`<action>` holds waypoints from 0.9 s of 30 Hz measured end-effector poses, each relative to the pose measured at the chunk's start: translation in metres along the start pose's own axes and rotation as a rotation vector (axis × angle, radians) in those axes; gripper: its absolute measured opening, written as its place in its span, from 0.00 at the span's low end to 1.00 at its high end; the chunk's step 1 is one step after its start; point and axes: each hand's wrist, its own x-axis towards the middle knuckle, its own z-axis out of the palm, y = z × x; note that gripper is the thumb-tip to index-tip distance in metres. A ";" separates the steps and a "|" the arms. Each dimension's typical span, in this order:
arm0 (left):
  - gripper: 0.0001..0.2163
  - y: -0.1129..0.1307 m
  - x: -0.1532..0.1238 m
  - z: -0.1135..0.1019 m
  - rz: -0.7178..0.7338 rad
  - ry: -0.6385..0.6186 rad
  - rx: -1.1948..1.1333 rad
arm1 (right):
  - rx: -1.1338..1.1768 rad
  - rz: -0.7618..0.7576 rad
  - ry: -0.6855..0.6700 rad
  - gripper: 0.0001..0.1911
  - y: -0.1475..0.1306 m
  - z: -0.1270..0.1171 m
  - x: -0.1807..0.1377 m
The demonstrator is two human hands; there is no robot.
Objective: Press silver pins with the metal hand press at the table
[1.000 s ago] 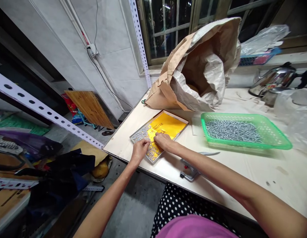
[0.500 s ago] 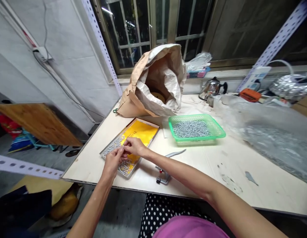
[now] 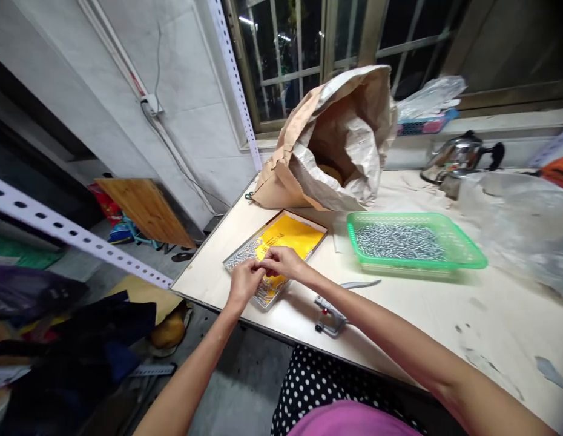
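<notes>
A shallow tray (image 3: 316,225) with a yellow sheet inside lies at the table's left edge; small silver metal pieces (image 3: 241,254) fill its near and left side. My left hand (image 3: 244,281) and my right hand (image 3: 284,264) meet just above the tray's near part, fingertips pinched together on something small that I cannot make out. A green plastic basket (image 3: 463,261) with a heap of the same silver pieces stands to the right of the tray.
A big crumpled brown paper sack (image 3: 336,145) lies open behind the tray. A metal hand tool (image 3: 331,315) rests near the table's front edge. A steel kettle (image 3: 458,158) and clear plastic sheeting (image 3: 522,224) occupy the right. Clutter covers the floor at left.
Both hands have lifted slightly off the tray and come together, fingertips touching. The camera view swung right and back left.
</notes>
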 end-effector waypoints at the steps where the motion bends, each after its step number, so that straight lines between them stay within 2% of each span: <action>1: 0.06 0.000 -0.001 0.001 -0.009 -0.007 -0.015 | -0.058 -0.024 0.017 0.09 0.001 -0.001 -0.001; 5: 0.08 -0.004 -0.005 0.003 -0.090 -0.013 -0.167 | -0.132 -0.049 0.054 0.08 -0.001 -0.005 -0.007; 12: 0.16 -0.016 0.001 -0.012 -0.388 -0.379 -0.672 | -0.100 -0.009 -0.058 0.12 -0.004 -0.004 -0.007; 14: 0.15 -0.019 0.001 -0.015 -0.426 -0.405 -0.744 | -0.094 0.003 -0.065 0.12 -0.002 -0.002 -0.005; 17: 0.13 -0.021 0.000 -0.015 -0.439 -0.354 -0.755 | -0.122 0.003 -0.030 0.10 0.003 0.001 -0.002; 19: 0.12 -0.021 -0.001 -0.015 -0.434 -0.320 -0.731 | -0.181 -0.056 0.009 0.10 0.004 0.003 -0.002; 22: 0.12 -0.019 -0.002 -0.016 -0.437 -0.321 -0.750 | -0.349 -0.263 -0.013 0.18 0.001 0.003 -0.006; 25: 0.11 -0.013 -0.004 -0.020 -0.444 -0.358 -0.804 | -0.452 -0.408 -0.075 0.15 -0.007 -0.001 -0.016; 27: 0.10 -0.006 -0.008 -0.020 -0.448 -0.394 -0.829 | -0.469 -0.462 -0.063 0.13 -0.015 -0.006 -0.028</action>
